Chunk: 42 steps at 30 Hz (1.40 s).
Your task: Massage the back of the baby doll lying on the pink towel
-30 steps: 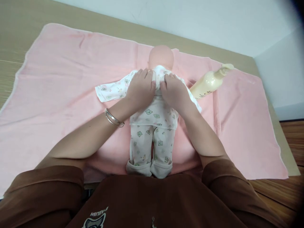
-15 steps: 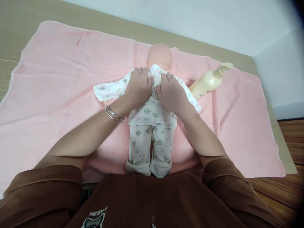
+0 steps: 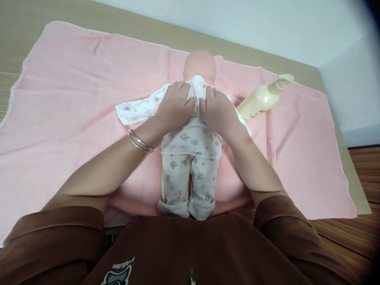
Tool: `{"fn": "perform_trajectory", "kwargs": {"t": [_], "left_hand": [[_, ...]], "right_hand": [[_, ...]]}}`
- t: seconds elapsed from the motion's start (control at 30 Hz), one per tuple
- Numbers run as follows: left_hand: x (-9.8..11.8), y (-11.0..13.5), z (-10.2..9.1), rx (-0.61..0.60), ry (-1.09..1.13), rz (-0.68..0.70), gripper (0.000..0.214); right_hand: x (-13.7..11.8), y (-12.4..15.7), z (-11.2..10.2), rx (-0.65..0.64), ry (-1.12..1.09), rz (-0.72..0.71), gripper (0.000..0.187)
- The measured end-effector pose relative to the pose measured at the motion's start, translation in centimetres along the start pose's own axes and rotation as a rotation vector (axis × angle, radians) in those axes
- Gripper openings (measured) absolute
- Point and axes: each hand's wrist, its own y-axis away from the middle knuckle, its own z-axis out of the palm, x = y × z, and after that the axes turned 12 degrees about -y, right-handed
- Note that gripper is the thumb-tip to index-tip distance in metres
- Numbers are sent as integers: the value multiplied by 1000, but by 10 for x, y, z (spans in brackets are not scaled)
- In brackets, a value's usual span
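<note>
A bald, peach-coloured baby doll lies on its back, its vinyl head (image 3: 199, 66) at the far end and its feet towards me. It wears a white jacket with a small animal print (image 3: 190, 142) and matching trousers (image 3: 185, 182) with turned-up cuffs. My left hand (image 3: 175, 107) presses on the jacket's upper front and holds a fold of it. My right hand (image 3: 218, 113) does the same beside it, close to the centre. One jacket sleeve (image 3: 135, 111) lies flat, sticking out to the left. The doll's arms are hidden.
The doll lies on a pink towel (image 3: 74, 99) spread over a tan table (image 3: 89, 16). A cream pump bottle (image 3: 261, 99) lies on the towel to the right. Two thin bangles (image 3: 139, 141) circle my left wrist. A wooden floor (image 3: 350, 233) shows beyond the table's right edge.
My hands have drawn the jacket's upper front together over the doll's chest, covering the collar fold. The view has shifted slightly, and the doll and bottle have not moved on the towel.
</note>
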Motion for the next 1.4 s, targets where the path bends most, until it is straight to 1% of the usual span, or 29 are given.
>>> {"fn": "perform_trajectory", "kwargs": {"t": [0.13, 0.23, 0.37, 0.5, 0.57, 0.67, 0.8, 0.9, 0.97, 1.07, 1.13, 1.23, 1.4], "left_hand": [[-11, -9, 4, 1, 17, -18, 17], [-13, -8, 5, 9, 19, -7, 23], [-3, 5, 0, 8, 14, 10, 30], [8, 14, -7, 18, 34, 37, 27], [9, 11, -8, -5, 14, 17, 19], [5, 1, -8, -68, -18, -53, 11], [-3, -10, -5, -127, -18, -133, 13], [-7, -12, -1, -96, -4, -135, 18], [-8, -11, 2, -72, 11, -136, 26], [-9, -12, 6, -68, 18, -178, 43], [-11, -13, 9, -68, 25, -204, 47], [-17, -15, 15, -28, 69, -197, 42], [-24, -18, 24, 32, 128, -207, 24]], "right_hand": [[-14, 13, -11, -55, 77, 44, 52], [-11, 9, -10, -47, 73, 36, 53], [3, -8, -5, -1, -41, 32, 48], [11, -16, -5, -23, -111, 59, 50], [8, -12, -6, -30, -89, 42, 49], [-2, -1, -7, -31, -29, -7, 45], [-13, 10, -7, -18, 4, -32, 37], [-11, 7, -5, -7, -33, -27, 34], [-6, 1, -5, 6, -77, -19, 34], [2, -9, -5, -5, -126, 30, 41], [5, -14, -5, -17, -144, 65, 48], [7, -16, -4, -8, -150, 78, 50], [14, -19, -2, -4, -171, 81, 49]]}}
